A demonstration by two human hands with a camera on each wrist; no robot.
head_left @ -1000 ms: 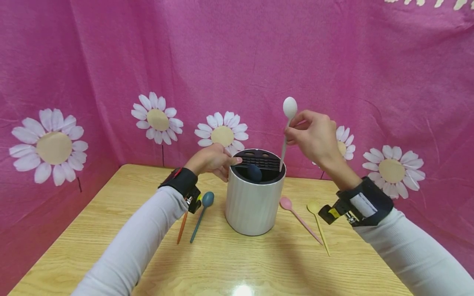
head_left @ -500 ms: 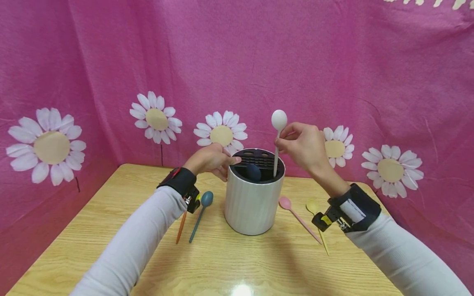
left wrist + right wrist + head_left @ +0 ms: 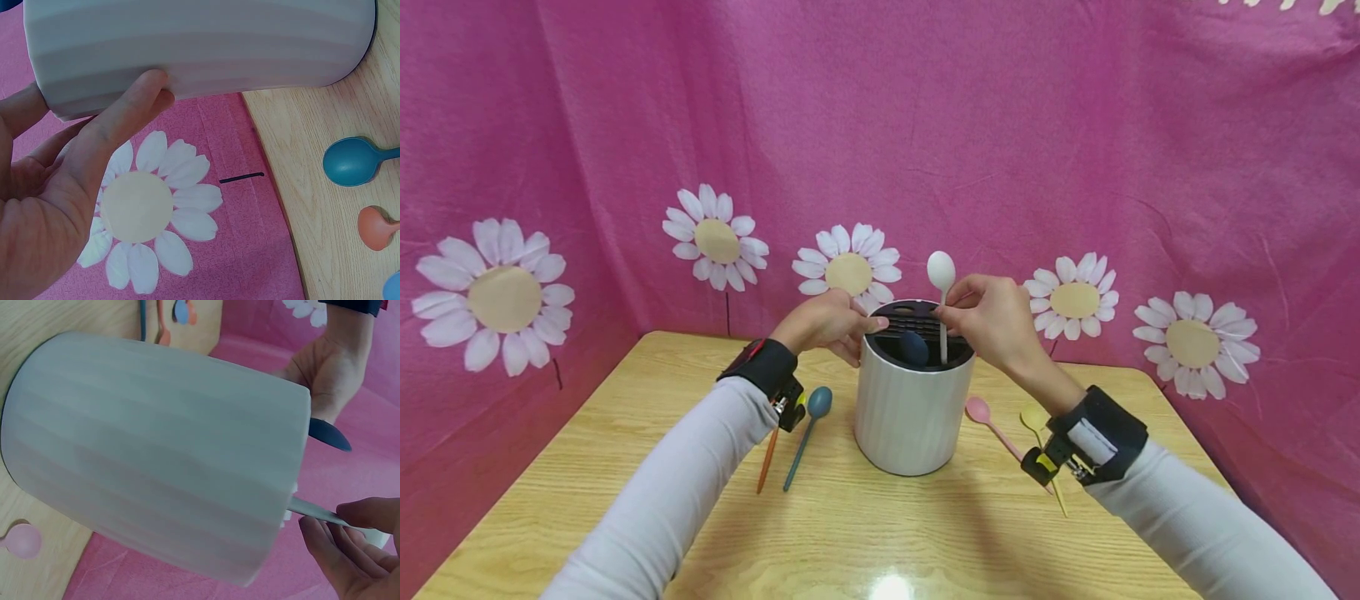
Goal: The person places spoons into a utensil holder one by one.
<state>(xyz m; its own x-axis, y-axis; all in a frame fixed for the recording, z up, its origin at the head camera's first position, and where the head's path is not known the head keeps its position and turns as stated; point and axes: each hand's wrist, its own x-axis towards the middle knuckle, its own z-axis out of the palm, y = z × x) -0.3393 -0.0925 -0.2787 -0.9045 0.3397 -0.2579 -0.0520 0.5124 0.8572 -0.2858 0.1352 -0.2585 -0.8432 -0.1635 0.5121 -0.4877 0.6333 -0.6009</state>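
Note:
A white ribbed utensil holder (image 3: 910,421) with a black slotted insert (image 3: 917,325) stands upright on the table. My left hand (image 3: 827,323) holds it at the left of its rim, thumb over the top edge and fingers against the outer wall (image 3: 200,50). In my right hand (image 3: 996,321), thumb and fingers pinch the handle of a white spoon (image 3: 941,271), bowl up. The lower end of its handle is inside the holder's front opening, hidden by the wall in the right wrist view. A dark blue spoon (image 3: 914,349) leans in the same opening, left of the white one.
Left of the holder lie a teal spoon (image 3: 819,403) and an orange spoon (image 3: 375,228), the latter partly behind my left wrist. To the right are a pink spoon (image 3: 979,410) and a yellow spoon (image 3: 1034,417). Pink flowered cloth (image 3: 880,125) hangs behind the table.
My right hand has moved left and down with the white spoon, from the holder's right rim into the front opening. The left hand stays in place on the holder.

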